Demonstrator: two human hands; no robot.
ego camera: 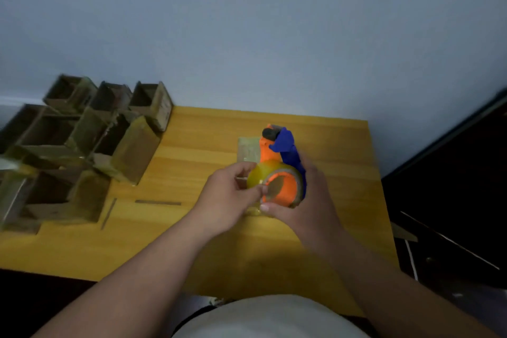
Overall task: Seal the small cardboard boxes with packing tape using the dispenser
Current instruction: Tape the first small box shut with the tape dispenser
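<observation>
The right hand (307, 200) holds the tape dispenser (282, 162) while the left hand (230, 195) pinches the tape roll (263, 175); it should pull the end out slowly and straight.

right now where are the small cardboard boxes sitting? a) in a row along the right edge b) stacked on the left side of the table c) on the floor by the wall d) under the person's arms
b: the cardboard boxes are piled at the left end of the table, while both hands hold the tape dispenser nearer the middle.
</observation>
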